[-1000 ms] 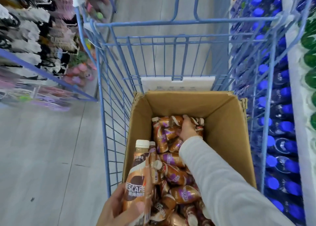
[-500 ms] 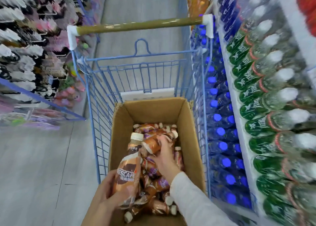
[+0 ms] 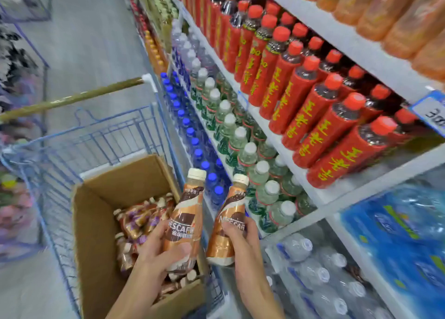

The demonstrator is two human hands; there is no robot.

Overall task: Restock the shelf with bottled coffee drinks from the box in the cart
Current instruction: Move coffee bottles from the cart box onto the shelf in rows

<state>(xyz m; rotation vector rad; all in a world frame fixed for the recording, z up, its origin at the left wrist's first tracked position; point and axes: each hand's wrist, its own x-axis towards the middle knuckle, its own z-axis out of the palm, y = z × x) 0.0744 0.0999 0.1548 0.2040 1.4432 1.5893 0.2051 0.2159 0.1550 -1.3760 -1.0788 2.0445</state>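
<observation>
My left hand (image 3: 157, 253) grips a brown coffee bottle (image 3: 186, 212) with a cream cap, held upright over the right side of the cardboard box (image 3: 96, 234). In my right hand (image 3: 240, 241) is a second coffee bottle (image 3: 228, 220), upright, just right of the box and beside the shelf (image 3: 320, 198). Several more coffee bottles (image 3: 139, 220) lie loose in the box, which sits in the blue wire cart (image 3: 60, 154).
The shelves on the right hold red-capped red bottles (image 3: 313, 97), white-capped green bottles (image 3: 236, 138) and blue-capped bottles (image 3: 192, 135). Packs of water (image 3: 313, 270) and blue packs (image 3: 397, 234) fill the lowest level. The aisle floor (image 3: 84, 41) runs ahead on the left.
My right hand lifted a coffee bottle out of the box and carried it right toward the shelf. My left hand's bottle rose too. The view swung from the cart to the shelves.
</observation>
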